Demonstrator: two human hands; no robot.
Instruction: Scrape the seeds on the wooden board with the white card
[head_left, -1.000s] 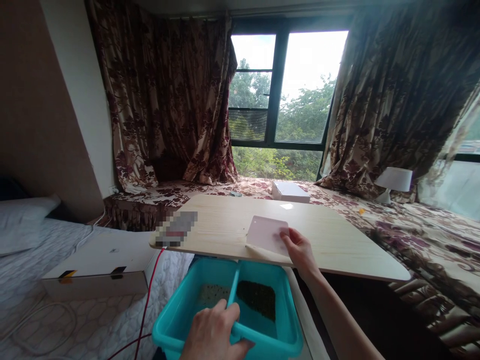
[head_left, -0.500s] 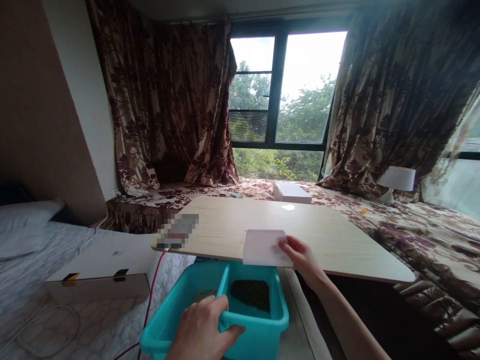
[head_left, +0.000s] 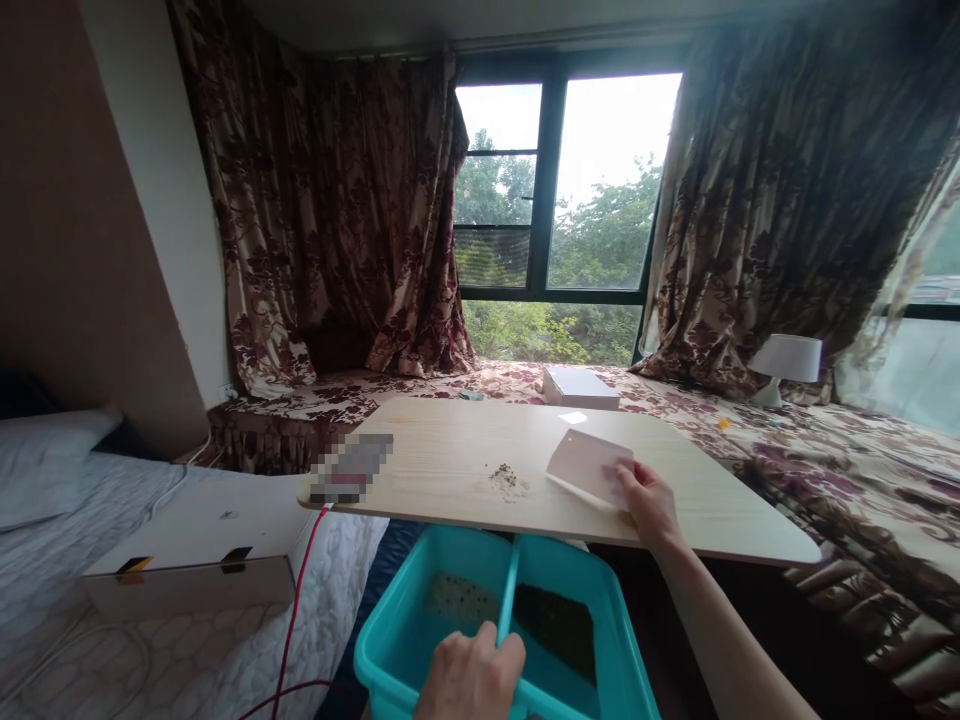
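My right hand (head_left: pixel 651 498) pinches a flat pale pink scraper card (head_left: pixel 586 466), tilted with its left edge on the light wooden tabletop (head_left: pixel 450 450). A small heap of dark grains (head_left: pixel 510 480) lies on the wood just left of the card. My left hand (head_left: pixel 471 678) grips the near rim and centre divider of a teal two-compartment bin (head_left: pixel 397 640) held below the table's front edge. The right compartment holds a dark mass of grains, the left one a thin scatter.
A blurred-out device (head_left: pixel 351 468) with a red cable (head_left: pixel 294 610) sits at the table's left corner. A white box (head_left: pixel 196 540) lies on the bed at left. A white carton (head_left: pixel 580 386) and a lamp (head_left: pixel 784 362) stand on the floral window seat.
My right hand has carried the card from the table's front edge back and to the right, uncovering the small grain heap. The bin has shifted right under my left hand.
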